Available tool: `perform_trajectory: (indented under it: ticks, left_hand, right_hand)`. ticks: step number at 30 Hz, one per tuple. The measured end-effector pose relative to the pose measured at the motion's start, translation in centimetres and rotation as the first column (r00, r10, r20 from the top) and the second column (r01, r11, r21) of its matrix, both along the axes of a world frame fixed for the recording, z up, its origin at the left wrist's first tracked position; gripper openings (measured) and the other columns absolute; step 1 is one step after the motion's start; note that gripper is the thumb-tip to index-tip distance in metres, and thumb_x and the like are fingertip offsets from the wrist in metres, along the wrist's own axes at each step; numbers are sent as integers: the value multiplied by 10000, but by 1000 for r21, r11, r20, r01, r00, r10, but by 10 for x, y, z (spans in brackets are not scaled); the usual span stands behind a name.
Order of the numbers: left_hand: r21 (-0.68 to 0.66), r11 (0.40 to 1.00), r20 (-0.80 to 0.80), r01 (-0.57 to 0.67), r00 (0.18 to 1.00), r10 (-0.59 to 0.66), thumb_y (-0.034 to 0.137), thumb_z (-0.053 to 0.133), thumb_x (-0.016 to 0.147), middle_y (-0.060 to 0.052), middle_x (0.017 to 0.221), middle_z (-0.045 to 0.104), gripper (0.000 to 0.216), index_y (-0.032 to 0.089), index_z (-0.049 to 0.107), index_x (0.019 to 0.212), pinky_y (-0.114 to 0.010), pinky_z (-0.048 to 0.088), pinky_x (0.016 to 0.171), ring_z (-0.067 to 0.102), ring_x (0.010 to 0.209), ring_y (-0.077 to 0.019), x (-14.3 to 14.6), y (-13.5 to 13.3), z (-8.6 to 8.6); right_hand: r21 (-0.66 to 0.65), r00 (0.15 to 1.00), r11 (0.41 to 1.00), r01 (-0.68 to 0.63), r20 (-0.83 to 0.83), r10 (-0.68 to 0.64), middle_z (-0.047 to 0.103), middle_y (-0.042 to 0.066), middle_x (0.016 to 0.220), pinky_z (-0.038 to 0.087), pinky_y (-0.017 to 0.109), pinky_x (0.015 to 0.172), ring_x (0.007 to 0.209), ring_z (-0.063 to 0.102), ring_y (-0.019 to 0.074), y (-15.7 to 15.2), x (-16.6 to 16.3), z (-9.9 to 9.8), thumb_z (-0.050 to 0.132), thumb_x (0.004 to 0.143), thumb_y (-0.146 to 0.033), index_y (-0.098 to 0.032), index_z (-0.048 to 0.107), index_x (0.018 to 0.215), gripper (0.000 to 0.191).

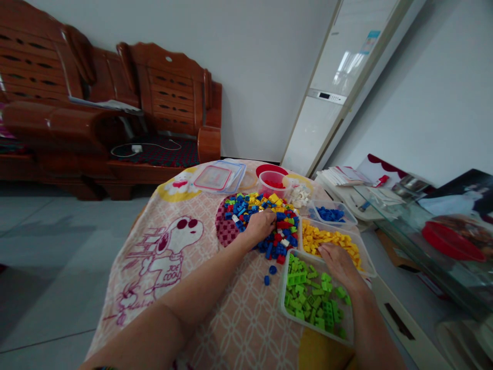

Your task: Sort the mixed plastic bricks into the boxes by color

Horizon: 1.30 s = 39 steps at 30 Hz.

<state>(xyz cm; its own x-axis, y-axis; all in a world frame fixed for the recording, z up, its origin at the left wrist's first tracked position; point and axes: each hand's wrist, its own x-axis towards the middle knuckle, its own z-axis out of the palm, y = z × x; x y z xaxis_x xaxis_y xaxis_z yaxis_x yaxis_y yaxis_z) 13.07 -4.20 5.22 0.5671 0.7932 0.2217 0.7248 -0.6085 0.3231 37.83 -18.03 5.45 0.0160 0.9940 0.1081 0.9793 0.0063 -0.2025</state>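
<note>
A heap of mixed coloured bricks (246, 205) lies on a table under a cartoon-printed cloth (169, 246). My left hand (261, 224) rests in this heap with its fingers curled down among the bricks; what they hold is hidden. My right hand (339, 261) lies palm down over the edge between the clear box of yellow bricks (319, 237) and the clear box of green bricks (308, 300). Its fingers are bent over the yellow bricks, and I cannot see anything in them.
Behind the heap stand a box of blue bricks (331, 214), a tub of white bricks (299, 195), a red-brick tub (271, 182) and stacked lids (217, 177). A wooden sofa (115, 113) is at the back left, a glass table (423, 226) on the right, a standing air conditioner (327, 97) behind.
</note>
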Motion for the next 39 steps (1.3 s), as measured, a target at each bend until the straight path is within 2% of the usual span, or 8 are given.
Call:
perform_trajectory:
  ticks: [4,7,13,17,23,28,33,39]
  left_hand:
    - [7,1000,70,-21,997,20,212,530,803,-57,898,678,143,181,663,845,-253,466,718,634,862,-191,0,3,2]
    - [-35,999,232,-14,973,21,205,560,776,-47,789,687,134,158,681,811,-238,459,689,633,760,-167,0,4,8]
    - [-160,960,560,229,822,-103,212,615,758,-20,730,699,144,134,702,841,-189,460,634,632,673,-120,14,-13,14]
    - [-217,913,588,346,793,-161,194,633,738,-10,711,697,157,132,710,860,-179,465,622,633,661,-113,28,-30,10]
    - [-307,865,551,396,815,-178,173,644,716,-16,765,718,236,139,717,937,-199,498,676,649,705,-126,42,-46,6]
    - [-271,845,579,460,780,-239,121,591,733,-37,922,734,328,156,705,1039,-215,514,748,668,787,-132,45,-47,2]
    - [-204,908,541,366,815,-207,140,586,752,-40,926,738,299,143,707,1026,-210,504,756,669,805,-135,30,-28,11]
    - [-54,998,294,24,956,-7,175,551,770,-44,867,731,231,157,730,914,-242,474,751,648,775,-157,-16,14,33]
  right_hand:
    - [12,1000,1000,7,-11,-7,656,82,811,393,281,756,785,594,189,0,0,-1,292,932,-315,-187,586,749,369]
    - [16,1000,1000,-5,-9,5,661,79,804,397,276,747,775,599,187,0,1,-2,295,933,-316,-188,600,749,379]
    - [26,1000,1000,5,-19,-4,669,77,795,398,277,728,762,604,187,0,0,0,302,933,-319,-183,610,744,386]
    - [4,999,1000,13,-32,-12,676,83,813,406,283,746,778,609,190,0,-2,1,294,934,-322,-179,614,747,397]
    - [1,999,1000,28,-37,-28,681,89,818,412,284,769,813,616,196,0,-1,1,307,929,-316,-177,624,766,382]
    - [-5,999,1000,27,-38,-27,680,84,819,410,286,752,796,611,191,0,-3,3,303,927,-312,-176,631,763,391]
    - [-1,999,1000,16,-43,-16,670,83,803,404,286,737,774,603,190,-1,-4,5,308,925,-313,-179,616,742,383]
    - [28,1000,1000,12,-20,-11,651,66,748,394,284,710,725,588,181,-2,-5,5,319,919,-299,-190,585,703,360]
